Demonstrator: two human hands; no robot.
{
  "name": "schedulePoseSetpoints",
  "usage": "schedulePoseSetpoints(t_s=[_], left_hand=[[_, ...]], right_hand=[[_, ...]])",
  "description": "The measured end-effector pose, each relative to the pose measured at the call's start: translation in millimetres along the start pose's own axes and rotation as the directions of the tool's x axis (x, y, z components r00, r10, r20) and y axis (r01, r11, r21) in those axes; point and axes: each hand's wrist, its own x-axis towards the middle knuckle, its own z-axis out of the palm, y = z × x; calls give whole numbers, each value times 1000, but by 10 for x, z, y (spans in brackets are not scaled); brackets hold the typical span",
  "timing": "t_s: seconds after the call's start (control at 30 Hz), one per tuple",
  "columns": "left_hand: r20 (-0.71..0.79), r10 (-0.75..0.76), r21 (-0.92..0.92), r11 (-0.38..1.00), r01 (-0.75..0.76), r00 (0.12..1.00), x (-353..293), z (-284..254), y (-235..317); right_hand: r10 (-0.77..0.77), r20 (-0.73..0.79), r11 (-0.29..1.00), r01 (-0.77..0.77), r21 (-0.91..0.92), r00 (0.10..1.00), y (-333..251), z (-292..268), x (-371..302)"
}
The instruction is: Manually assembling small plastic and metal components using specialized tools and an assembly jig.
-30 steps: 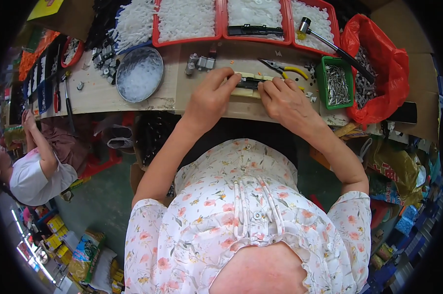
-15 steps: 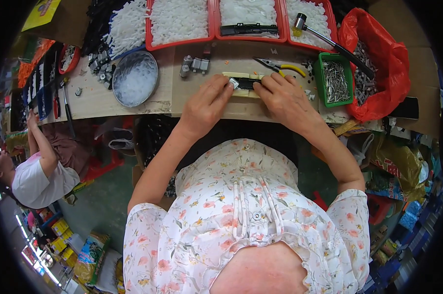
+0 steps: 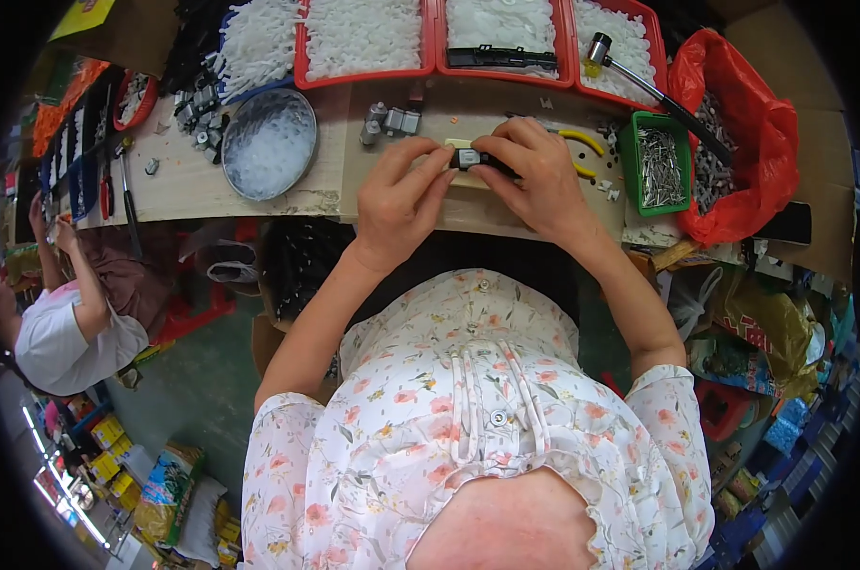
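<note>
Above the bench, both hands meet at a narrow black plastic part (image 3: pixel 460 160) with a small silvery metal piece (image 3: pixel 469 158) at its end. My right hand (image 3: pixel 541 180) is closed around the black part, thumb below and fingers above. My left hand (image 3: pixel 399 198) pinches its left end with thumb and forefinger. Under the fingers lies a cream-coloured block (image 3: pixel 461 144), partly covered by the hands. Pliers with yellow handles (image 3: pixel 582 141) lie just beyond my right hand, their jaws hidden behind it.
Red trays (image 3: pixel 437 38) of white plastic pieces line the back; a hammer (image 3: pixel 630 78) rests across one. At right are a green box (image 3: pixel 628 157) of metal pins and a red bag (image 3: pixel 767 123). A metal bowl (image 3: pixel 308 157) and grey metal parts (image 3: pixel 401 122) stand left. A co-worker (image 3: pixel 74 323) sits far left.
The black part has come up off the cream block and turned, with its metal end now between my hands. My right hand has shifted its grip and covers more of the pliers.
</note>
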Motion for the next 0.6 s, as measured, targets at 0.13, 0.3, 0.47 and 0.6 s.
schedulePoseSetpoints(t_s=[0.13,0.3,0.47,0.6], left_hand=[[-1,19,12,1000,-19,1000,18,3,-35],[63,109,52,992,-113,992,-18,40,-46],[57,-9,5,1000,9,998,30,25,6],[106,-19,-44,999,23,994,75,14,-47]], right_hand=[[2,-21,1000,-1,16,1000,12,25,19],[34,-37,998,-32,50,999,21,56,1],[116,-34,979,-108,174,993,10,-18,25],[118,87,973,-132,187,989,3,-73,82]])
